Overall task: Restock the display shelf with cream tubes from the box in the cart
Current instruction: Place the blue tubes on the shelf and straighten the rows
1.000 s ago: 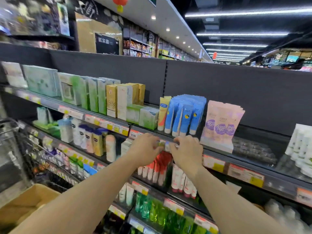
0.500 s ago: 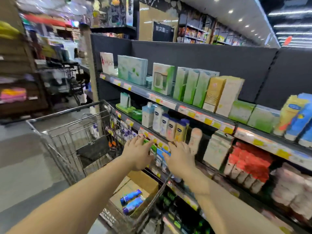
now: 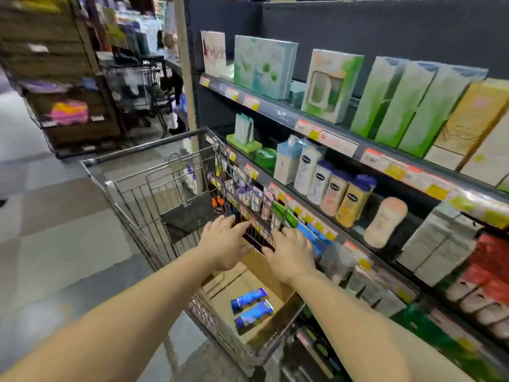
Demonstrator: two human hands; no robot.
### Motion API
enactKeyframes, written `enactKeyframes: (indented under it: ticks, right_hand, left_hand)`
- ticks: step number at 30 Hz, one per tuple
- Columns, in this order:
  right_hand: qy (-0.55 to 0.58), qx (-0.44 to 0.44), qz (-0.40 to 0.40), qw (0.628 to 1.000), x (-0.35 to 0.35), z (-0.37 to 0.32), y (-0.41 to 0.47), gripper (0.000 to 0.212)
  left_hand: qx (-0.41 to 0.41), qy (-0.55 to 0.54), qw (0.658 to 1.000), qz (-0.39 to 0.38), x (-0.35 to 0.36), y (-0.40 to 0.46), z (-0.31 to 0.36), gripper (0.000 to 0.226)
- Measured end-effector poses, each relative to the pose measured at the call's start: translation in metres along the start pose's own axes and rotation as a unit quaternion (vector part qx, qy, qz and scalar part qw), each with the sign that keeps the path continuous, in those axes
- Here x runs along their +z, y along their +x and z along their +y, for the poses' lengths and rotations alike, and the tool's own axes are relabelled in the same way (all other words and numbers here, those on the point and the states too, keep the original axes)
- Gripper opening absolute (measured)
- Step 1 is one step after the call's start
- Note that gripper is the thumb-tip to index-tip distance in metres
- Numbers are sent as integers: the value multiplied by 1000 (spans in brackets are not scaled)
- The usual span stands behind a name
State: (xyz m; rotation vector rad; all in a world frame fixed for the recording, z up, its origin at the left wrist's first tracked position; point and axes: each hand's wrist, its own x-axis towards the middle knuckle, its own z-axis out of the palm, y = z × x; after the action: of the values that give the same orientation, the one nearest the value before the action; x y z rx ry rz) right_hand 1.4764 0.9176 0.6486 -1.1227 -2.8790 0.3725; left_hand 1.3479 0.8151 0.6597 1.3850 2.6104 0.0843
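Above the open brown cardboard box [image 3: 264, 274] in the wire shopping cart [image 3: 143, 188], the left hand [image 3: 224, 245] and right hand [image 3: 289, 252], fingers spread and empty, have swung from the shelf; two blue cream tubes [image 3: 252, 306] lie below them, ready for picking.

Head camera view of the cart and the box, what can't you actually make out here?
- Cardboard box: its near part is hidden by the cart wall and the forearms, so the tube count is unknown beyond two blue tubes.
- Tube lettering: blurred.
- Left hand and right hand: only their backs show; palms hidden.
- Price tags: too blurred to read.
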Motion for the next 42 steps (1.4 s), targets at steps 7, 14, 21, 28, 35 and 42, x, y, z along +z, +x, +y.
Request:
enactKeyframes:
  ticks: [7, 14, 21, 28, 35, 42]
  right_hand:
    - [29, 10, -62, 998, 33, 27, 47, 58]
    - [64, 70, -103, 990, 64, 52, 79, 59]
    - [64, 186, -104, 975, 101, 65, 114, 59]
    - [119, 300, -149, 935, 168, 62, 138, 58]
    - [164, 352, -194, 901, 246, 56, 139, 55]
    - [157, 348, -238, 893, 313, 64, 146, 53]
  left_hand:
    - [28, 5, 999, -27, 38, 62, -3, 69]
    - [69, -1, 994, -84, 78, 121, 4, 69]
    - [162, -2, 976, -145, 124, 184, -5, 67]
    - [216, -21, 954, -205, 186, 238, -52, 68]
    - [175, -2, 936, -306, 280, 247, -79, 66]
    - [93, -72, 926, -359, 362, 244, -75, 61]
